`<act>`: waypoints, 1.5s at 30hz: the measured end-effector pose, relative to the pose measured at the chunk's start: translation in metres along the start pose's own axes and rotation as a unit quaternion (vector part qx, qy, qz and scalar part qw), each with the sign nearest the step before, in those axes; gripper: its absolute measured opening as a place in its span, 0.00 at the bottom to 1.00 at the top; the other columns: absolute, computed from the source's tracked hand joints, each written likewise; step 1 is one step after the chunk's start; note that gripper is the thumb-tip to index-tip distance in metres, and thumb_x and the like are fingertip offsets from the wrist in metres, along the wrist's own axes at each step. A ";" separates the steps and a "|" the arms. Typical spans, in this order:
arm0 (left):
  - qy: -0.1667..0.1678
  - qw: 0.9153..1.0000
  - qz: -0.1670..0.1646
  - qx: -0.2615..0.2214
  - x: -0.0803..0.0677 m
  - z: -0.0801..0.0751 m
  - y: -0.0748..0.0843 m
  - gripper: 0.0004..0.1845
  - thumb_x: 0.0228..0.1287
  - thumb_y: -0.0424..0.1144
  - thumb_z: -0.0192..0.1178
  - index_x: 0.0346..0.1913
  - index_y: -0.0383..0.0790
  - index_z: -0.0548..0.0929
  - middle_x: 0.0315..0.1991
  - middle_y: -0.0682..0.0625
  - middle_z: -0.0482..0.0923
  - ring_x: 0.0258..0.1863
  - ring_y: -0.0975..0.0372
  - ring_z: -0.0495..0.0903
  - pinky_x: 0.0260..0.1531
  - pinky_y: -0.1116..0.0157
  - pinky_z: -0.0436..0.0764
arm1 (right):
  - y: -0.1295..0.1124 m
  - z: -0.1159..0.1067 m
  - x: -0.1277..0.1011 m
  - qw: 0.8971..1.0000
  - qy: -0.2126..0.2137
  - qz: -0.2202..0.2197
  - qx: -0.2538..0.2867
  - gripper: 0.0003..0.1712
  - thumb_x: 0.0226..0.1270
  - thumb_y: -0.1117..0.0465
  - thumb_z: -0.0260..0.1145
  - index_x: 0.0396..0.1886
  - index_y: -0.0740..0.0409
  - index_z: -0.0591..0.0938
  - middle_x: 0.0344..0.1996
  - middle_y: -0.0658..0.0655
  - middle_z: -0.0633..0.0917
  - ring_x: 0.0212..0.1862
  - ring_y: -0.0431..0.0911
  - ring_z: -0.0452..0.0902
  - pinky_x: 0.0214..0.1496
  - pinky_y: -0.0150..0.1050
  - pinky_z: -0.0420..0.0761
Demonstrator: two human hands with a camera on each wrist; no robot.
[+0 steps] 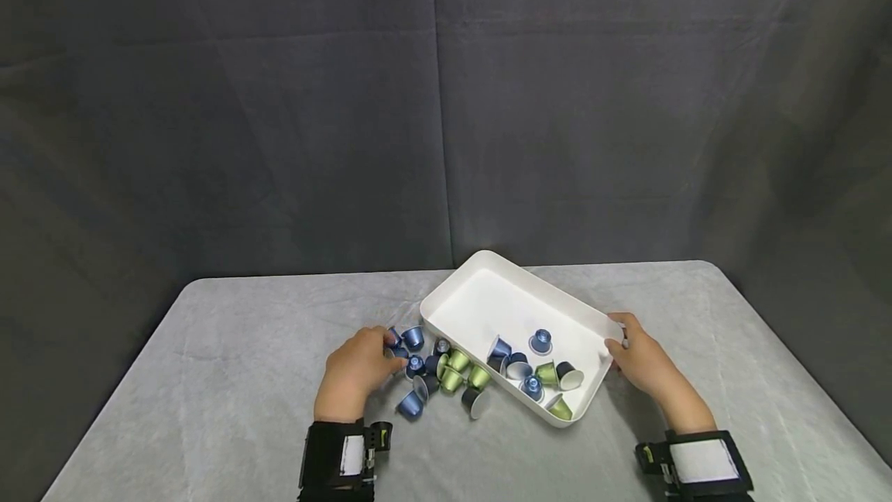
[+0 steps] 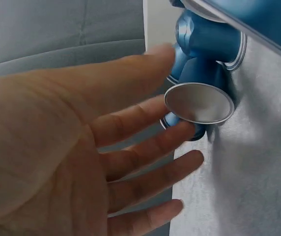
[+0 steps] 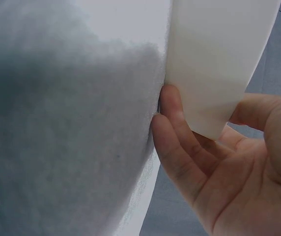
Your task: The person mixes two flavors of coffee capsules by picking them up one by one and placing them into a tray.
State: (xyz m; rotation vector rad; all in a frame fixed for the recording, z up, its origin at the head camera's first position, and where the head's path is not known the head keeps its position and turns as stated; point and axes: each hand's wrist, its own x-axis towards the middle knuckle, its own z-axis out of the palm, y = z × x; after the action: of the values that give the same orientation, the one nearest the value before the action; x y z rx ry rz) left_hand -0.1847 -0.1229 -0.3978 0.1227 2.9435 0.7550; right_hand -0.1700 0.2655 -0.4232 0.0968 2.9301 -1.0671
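Note:
My left hand (image 1: 355,369) reaches the left side of a loose heap of coffee capsules on the table. In the left wrist view its fingers (image 2: 153,174) are spread and fairly straight, against or just behind a blue coffee capsule (image 2: 199,101) whose pale lid faces the camera; the thumb stays apart above. My right hand (image 1: 643,362) grips the right end of a white tray (image 1: 481,297), thumb at the rim and fingers low on the outer wall (image 3: 209,64). Inside the tray, blue, green and dark capsules lie near its front side, among them an upright blue capsule (image 1: 540,341).
Green capsules (image 1: 451,379) and a dark capsule (image 1: 475,403) lie by the tray's front left side. Another blue capsule (image 1: 410,406) sits nearest the table's front. A pale cloth covers the table (image 1: 230,378), and a dark grey curtain (image 1: 313,138) hangs behind it.

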 end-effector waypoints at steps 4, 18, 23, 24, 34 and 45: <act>-0.010 1.000 -0.012 -0.003 -0.001 0.001 -0.001 0.20 0.57 0.42 0.73 0.49 0.35 0.83 0.36 0.48 0.80 0.31 0.58 0.77 0.29 0.58 0.76 | 0.001 0.000 0.000 1.000 -0.001 0.002 -0.002 0.28 0.74 0.68 0.54 0.67 0.77 0.58 0.39 0.71 0.78 0.28 0.48 0.76 0.28 0.41 0.73; -0.022 1.000 -0.013 0.008 0.002 0.006 -0.003 0.22 0.52 0.39 0.75 0.49 0.35 0.83 0.37 0.46 0.80 0.34 0.56 0.78 0.31 0.55 0.78 | 0.001 0.001 0.001 1.000 -0.003 0.000 -0.003 0.28 0.73 0.68 0.54 0.67 0.77 0.58 0.39 0.72 0.78 0.27 0.48 0.76 0.27 0.41 0.74; -0.022 1.000 -0.018 0.009 0.004 0.008 -0.004 0.21 0.52 0.38 0.75 0.49 0.36 0.84 0.37 0.46 0.79 0.33 0.56 0.78 0.30 0.55 0.78 | 0.000 0.000 0.000 1.000 -0.003 -0.001 -0.001 0.28 0.73 0.68 0.54 0.67 0.77 0.58 0.41 0.73 0.78 0.28 0.48 0.76 0.28 0.41 0.74; -0.023 1.000 -0.018 0.008 0.004 0.008 -0.004 0.20 0.53 0.38 0.75 0.49 0.36 0.84 0.37 0.46 0.79 0.33 0.56 0.78 0.30 0.56 0.77 | 0.000 0.001 0.000 1.000 -0.003 -0.001 0.000 0.28 0.73 0.68 0.54 0.67 0.77 0.58 0.41 0.73 0.78 0.28 0.48 0.76 0.28 0.41 0.74; -0.021 1.000 -0.019 0.000 0.003 0.006 -0.003 0.22 0.55 0.38 0.73 0.52 0.35 0.83 0.35 0.48 0.81 0.29 0.58 0.76 0.28 0.59 0.76 | 0.000 0.000 0.000 1.000 -0.004 -0.001 0.002 0.28 0.73 0.68 0.53 0.67 0.77 0.58 0.41 0.73 0.78 0.28 0.48 0.76 0.28 0.41 0.73; 0.020 1.000 0.005 -0.005 0.003 0.005 0.001 0.18 0.59 0.36 0.70 0.51 0.34 0.81 0.42 0.45 0.83 0.36 0.57 0.80 0.36 0.55 0.79 | -0.001 0.000 0.001 1.000 -0.003 0.008 -0.005 0.28 0.74 0.68 0.54 0.67 0.77 0.58 0.45 0.76 0.77 0.29 0.49 0.77 0.29 0.42 0.74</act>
State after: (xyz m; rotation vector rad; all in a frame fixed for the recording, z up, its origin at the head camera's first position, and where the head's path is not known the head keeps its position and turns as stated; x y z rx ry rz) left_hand -0.1870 -0.1192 -0.4014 0.1239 2.9800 0.7817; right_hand -0.1708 0.2647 -0.4227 0.1152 2.9244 -1.0480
